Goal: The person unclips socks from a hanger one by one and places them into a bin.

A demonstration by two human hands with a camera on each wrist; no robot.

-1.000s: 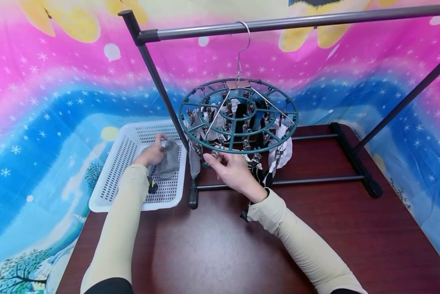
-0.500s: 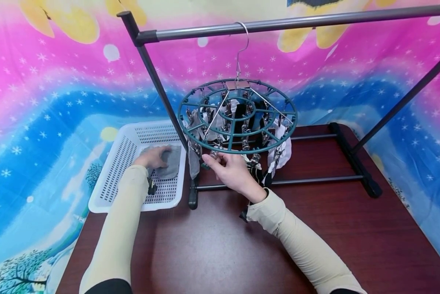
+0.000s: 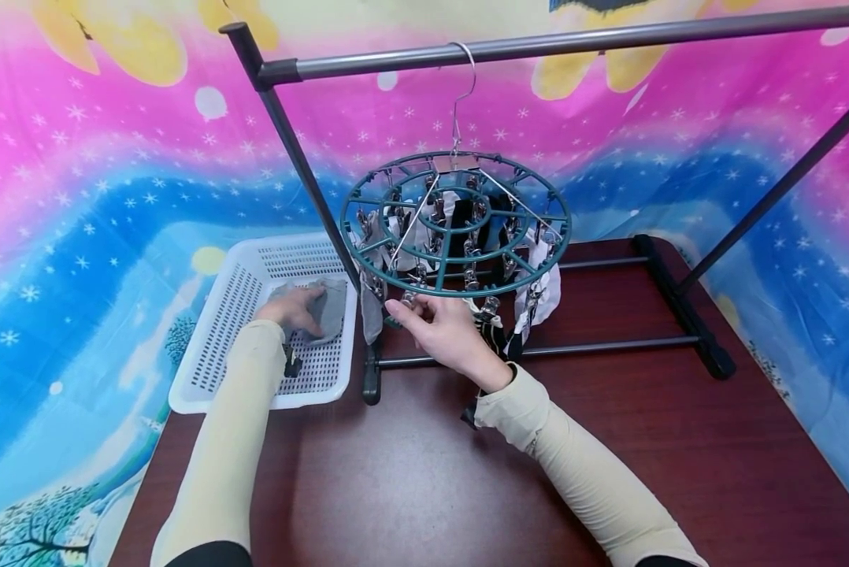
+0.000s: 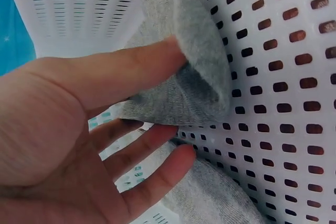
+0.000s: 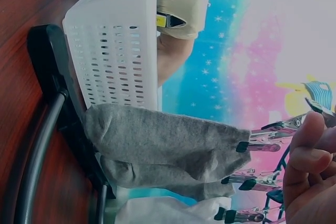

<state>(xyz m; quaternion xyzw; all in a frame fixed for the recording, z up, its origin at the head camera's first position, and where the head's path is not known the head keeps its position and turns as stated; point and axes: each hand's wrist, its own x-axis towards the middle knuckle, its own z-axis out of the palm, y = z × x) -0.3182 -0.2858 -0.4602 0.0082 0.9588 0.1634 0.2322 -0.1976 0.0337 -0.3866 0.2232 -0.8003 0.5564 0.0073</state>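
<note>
My left hand [image 3: 295, 307] is inside the white basket [image 3: 190, 378]. In the left wrist view its thumb lies on the cuff of a grey sock [image 4: 202, 51], with the fingers on the other side, pinching it. A second grey sock [image 4: 215, 192] lies below. My right hand [image 3: 453, 331] is under the near rim of the round green clip hanger [image 3: 444, 272], thumb and fingertips at a metal clip [image 3: 408, 300], which they pinch. The right wrist view shows that hand's curled fingers at the edge; the clip is partly hidden. Beside it, grey socks [image 5: 168, 135] hang from other clips.
The hanger hooks onto a dark metal rack's top bar [image 3: 573, 39]; the rack's base bar [image 3: 609, 346] crosses the reddish-brown table [image 3: 410, 472]. White and dark pieces [image 3: 538, 291] hang at the hanger's right side. A small black item [image 3: 292, 364] lies in the basket.
My left hand has lowered onto the grey sock in the basket, its fingers moving from raised to around the fabric. My right hand stays at the clip.
</note>
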